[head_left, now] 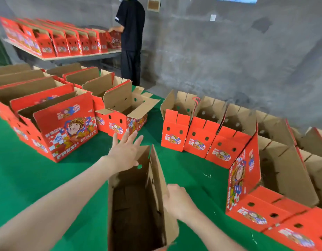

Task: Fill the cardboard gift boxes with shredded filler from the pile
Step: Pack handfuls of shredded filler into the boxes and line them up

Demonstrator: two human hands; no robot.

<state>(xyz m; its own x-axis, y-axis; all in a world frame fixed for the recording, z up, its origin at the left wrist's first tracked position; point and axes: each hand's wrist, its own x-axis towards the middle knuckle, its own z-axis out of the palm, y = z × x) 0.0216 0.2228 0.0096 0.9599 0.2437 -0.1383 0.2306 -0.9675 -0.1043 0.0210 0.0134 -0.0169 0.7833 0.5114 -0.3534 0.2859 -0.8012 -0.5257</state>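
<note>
Centre of green cloth (pixel 48 178): one brown-lined gift box (pixel 134 205) standing open, nothing showing inside. Left hand (pixel 125 153) reaching over its far end, fingers straight and spread apart, holding nothing; contact with the box unclear. Right hand (pixel 176 200) gripping the box's right side flap (pixel 158 174), fingers curling round its edge. A few filler strands (pixel 207 175) lying on the cloth just right of the box. Red printed boxes (pixel 198 140) standing open around. Person in black (pixel 132 33) standing at the far bench.

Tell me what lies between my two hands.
In the head view, the open box lies between the left hand and the right hand, which grips it.
</note>
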